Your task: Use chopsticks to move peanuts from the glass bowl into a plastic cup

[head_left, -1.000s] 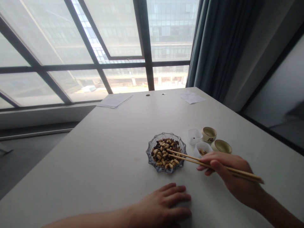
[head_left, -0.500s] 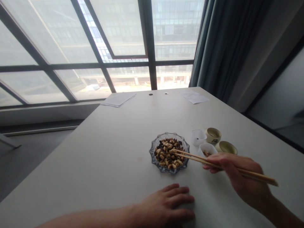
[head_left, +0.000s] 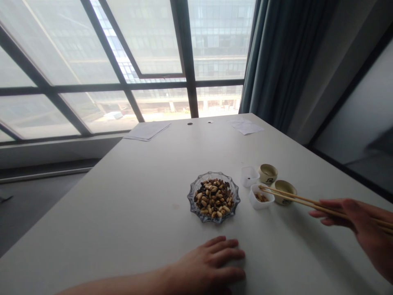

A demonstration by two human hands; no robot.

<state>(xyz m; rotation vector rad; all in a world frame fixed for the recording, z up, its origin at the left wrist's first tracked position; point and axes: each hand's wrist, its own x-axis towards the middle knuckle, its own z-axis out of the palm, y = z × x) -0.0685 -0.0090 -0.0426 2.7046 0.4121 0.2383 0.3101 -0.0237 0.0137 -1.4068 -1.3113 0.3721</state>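
Observation:
In my right hand (head_left: pixel 353 217) is a pair of wooden chopsticks (head_left: pixel 302 200), gripped near the back. Their tips are over the near white plastic container (head_left: pixel 260 205), which has some brownish pieces in it; whether the tips pinch anything is too small to tell. To the left, a scalloped glass bowl (head_left: pixel 190 198) holds a mix of peanuts (head_left: pixel 215 200) and darker seeds or beans. My left hand (head_left: pixel 216 262) lies palm down in front of this bowl, fingers apart and holding nothing.
A second white container (head_left: pixel 249 177) has a dark speck inside. Beside the containers stand two beige cups, a farther one (head_left: pixel 267 169) and a nearer one (head_left: pixel 285 186). Papers (head_left: pixel 147 132) lie at the table's far left, with another sheet (head_left: pixel 247 126) far right, before windows and a curtain (head_left: pixel 267 61).
My right hand has drawn right, taking the chopstick tips from the peanuts in the glass bowl to above the near white container. The view has shifted slightly; my left hand stays resting.

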